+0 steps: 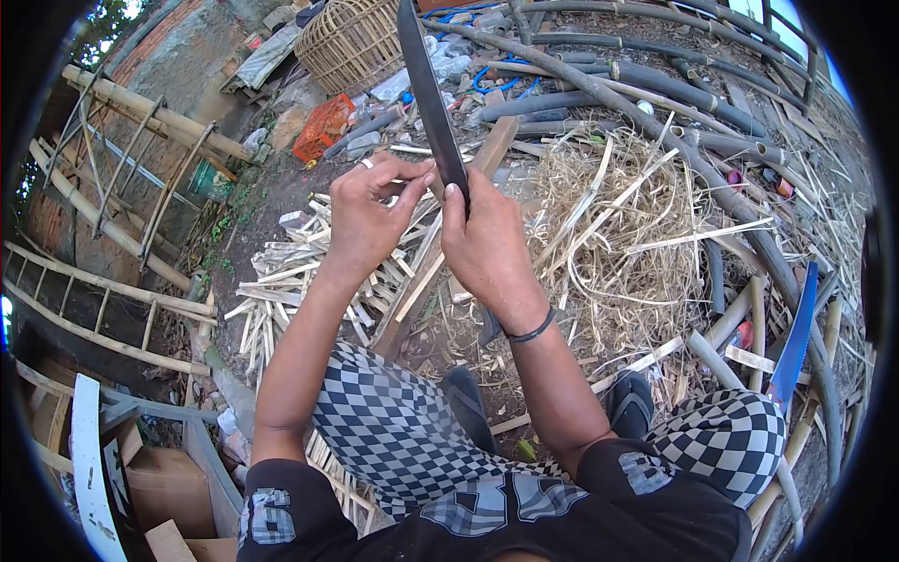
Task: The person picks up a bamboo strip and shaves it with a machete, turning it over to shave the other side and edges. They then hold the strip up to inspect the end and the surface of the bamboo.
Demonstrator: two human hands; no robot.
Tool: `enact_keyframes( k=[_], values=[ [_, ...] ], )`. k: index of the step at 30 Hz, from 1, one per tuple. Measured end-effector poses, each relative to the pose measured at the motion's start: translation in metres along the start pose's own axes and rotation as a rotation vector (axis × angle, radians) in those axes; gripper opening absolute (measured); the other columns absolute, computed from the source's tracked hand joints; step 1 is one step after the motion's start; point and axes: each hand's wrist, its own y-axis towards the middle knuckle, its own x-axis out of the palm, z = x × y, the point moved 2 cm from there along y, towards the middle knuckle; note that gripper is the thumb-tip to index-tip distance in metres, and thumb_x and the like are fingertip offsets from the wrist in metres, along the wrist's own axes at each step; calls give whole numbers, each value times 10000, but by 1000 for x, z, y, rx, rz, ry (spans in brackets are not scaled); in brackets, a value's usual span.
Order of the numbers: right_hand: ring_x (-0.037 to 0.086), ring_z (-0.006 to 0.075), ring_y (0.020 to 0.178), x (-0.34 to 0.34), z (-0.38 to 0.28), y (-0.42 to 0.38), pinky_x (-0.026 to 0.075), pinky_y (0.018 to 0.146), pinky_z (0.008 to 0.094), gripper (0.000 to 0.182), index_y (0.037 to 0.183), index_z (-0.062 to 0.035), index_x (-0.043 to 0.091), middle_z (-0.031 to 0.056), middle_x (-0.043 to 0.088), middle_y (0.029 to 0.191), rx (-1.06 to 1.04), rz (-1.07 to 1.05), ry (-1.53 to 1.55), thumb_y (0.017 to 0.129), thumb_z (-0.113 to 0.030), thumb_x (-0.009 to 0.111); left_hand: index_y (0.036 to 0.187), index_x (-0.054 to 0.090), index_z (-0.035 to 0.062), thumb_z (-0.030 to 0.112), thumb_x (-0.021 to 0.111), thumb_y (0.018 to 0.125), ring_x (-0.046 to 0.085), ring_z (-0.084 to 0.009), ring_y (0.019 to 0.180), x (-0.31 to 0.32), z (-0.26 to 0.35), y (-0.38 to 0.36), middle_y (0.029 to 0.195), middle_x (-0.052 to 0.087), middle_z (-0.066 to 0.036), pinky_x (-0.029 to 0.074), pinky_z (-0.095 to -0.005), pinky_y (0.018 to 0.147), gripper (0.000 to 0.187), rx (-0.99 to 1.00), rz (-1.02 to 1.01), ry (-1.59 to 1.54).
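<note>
My right hand (487, 239) is wrapped round the handle of a machete (433, 98), its long dark blade pointing up and away from me. Close to the base of the blade, my left hand (367, 211) is closed, thumb and fingertips pinched together. What sits in that pinch is too small to make out. Below my hands a wooden beam (499, 145) slants across the ground, with a pale bamboo strip (420, 288) along it. Split bamboo sticks (290, 267) lie heaped on the left, and curled bamboo shavings (609, 244) are piled on the right.
A blue saw (796, 328) leans by my right knee. Bamboo poles (693, 98) lie across the back right. Beyond my hands are an orange crate (323, 126) and a woven basket (351, 47). Bamboo ladders (103, 318) and a cardboard box (169, 492) are at left.
</note>
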Motion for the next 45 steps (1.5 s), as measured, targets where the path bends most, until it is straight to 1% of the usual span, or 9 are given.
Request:
enact_keyframes(
  k=[8,11,20,22,29,31,36,41,45],
  values=[
    [627,503,748,-1,-2,-2,484,678,583,155,1018,47,531,302,628,755,27,-22,-7,974,-97,495,959,756,4,-1,741,846,724,-155,809,-1,2,-1,897,728,-98,622,-275,693,114,11,-2,10],
    [630,501,740,-1,-1,-1,491,676,581,162,1019,54,531,303,626,742,-30,6,-42,973,-97,495,985,713,-71,-86,690,868,708,-153,910,0,5,-2,958,691,-107,620,-266,802,121,-18,-48,3],
    [649,499,719,-3,-4,1,514,655,570,196,1044,79,515,301,622,677,-24,-53,-148,961,-98,510,992,710,-73,-94,687,857,716,-163,890,3,8,-3,933,693,-116,625,-268,773,138,57,-40,98],
    [652,499,713,-1,-5,4,516,657,575,205,1048,81,513,304,617,661,-10,-85,-119,959,-103,512,940,732,-14,-39,716,834,731,-198,800,1,8,-2,904,720,-121,633,-293,687,110,82,17,121],
    [629,490,680,5,-4,0,481,621,575,146,1031,40,564,286,602,651,-18,-50,-160,955,-73,513,932,732,-14,-34,722,827,732,-199,791,-4,9,-4,902,721,-116,631,-285,677,108,80,50,125],
    [649,500,685,8,9,2,521,645,574,188,1022,82,524,298,619,650,-49,-84,-210,953,-92,513,933,732,-15,-32,724,829,733,-194,785,-6,5,0,897,719,-114,630,-278,670,106,86,61,124],
    [640,503,677,3,-8,-4,515,624,571,177,1004,86,524,303,602,635,-45,-92,-140,950,-83,519,929,729,-22,-31,720,840,729,-158,798,-17,14,1,888,718,-97,634,-275,655,90,146,101,88],
    [633,506,686,16,30,-2,504,647,576,168,986,79,536,296,611,655,-63,-59,-149,950,-84,518,932,720,-34,-47,713,844,724,-153,822,-5,-17,-4,917,718,-97,646,-267,668,89,31,60,37],
    [632,502,715,14,24,-2,497,685,578,168,997,77,550,300,620,690,-64,-77,-116,951,-81,517,936,704,-59,-21,696,882,706,-128,861,-8,-20,-7,955,709,-94,652,-268,707,66,-50,41,-64]
  ],
)
